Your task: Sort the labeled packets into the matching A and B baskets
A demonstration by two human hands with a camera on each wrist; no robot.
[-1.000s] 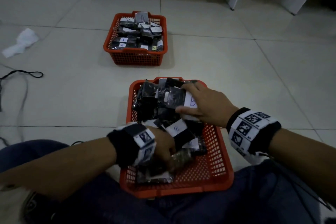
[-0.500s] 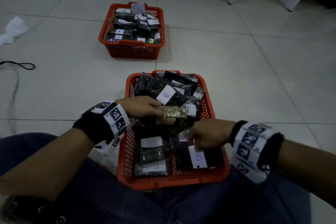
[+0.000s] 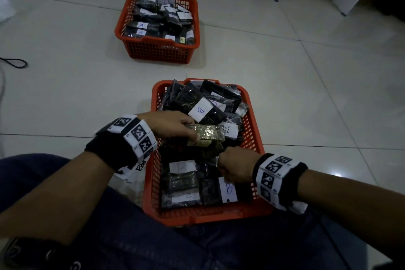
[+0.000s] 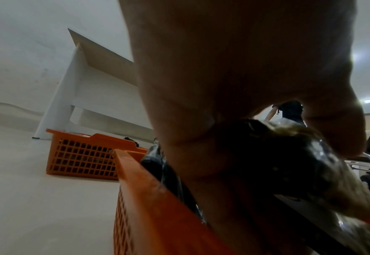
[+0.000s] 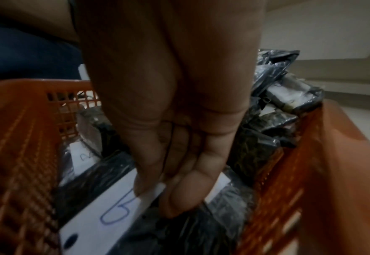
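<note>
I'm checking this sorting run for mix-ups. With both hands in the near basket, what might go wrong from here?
1. The left hand grips a packet whose label faces away, so it may be binned unread.
2. The right hand pinches only the B label; the paper might tear off.
3. Packets lean piled at the near basket far end and may spill.
</note>
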